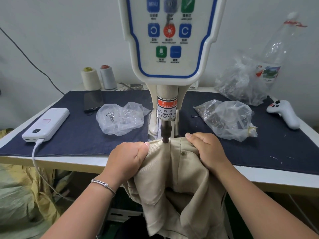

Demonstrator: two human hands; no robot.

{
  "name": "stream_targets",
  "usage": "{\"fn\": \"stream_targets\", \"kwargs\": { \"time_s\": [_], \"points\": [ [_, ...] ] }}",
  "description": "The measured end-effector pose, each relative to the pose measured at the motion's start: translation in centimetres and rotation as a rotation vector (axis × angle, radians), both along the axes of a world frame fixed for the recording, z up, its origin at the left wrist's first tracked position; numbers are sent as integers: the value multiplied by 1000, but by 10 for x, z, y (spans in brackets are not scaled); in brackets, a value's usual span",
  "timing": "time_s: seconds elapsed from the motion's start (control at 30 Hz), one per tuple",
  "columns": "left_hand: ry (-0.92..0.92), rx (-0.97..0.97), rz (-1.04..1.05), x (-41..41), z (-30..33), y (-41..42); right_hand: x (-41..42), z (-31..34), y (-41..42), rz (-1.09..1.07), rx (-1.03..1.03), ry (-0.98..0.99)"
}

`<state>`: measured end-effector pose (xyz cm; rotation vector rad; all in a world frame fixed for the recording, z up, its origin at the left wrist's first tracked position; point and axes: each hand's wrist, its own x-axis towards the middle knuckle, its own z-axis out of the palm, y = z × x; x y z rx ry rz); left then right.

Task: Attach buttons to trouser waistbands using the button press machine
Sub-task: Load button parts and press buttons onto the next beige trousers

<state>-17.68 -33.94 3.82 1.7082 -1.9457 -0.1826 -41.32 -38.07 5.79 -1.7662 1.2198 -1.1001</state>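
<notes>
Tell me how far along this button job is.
Done: one button already sits on the beige trousers, just right of the press. In hand: the left hand and right hand each grip the waistband, and the plunger is down on the cloth between them. Left: whether this press has set a button is hidden under the plunger; the bag of buttons lies behind.

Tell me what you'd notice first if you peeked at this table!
First, the big white machine in the middle, with bright blue, green and red buttons on its front. Right under its dark metal rod, the left hand and right hand grip beige trousers, one on each side of the rod. A white power bank lies on the dark cloth to the left.
</notes>
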Motion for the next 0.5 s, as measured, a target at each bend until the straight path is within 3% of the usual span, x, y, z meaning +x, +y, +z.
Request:
{"fn": "stream_targets", "kwargs": {
  "time_s": [0.5],
  "points": [
    [39,26,10,-3,5,2,1,2,2,-22,-34,33]
  ]
}}
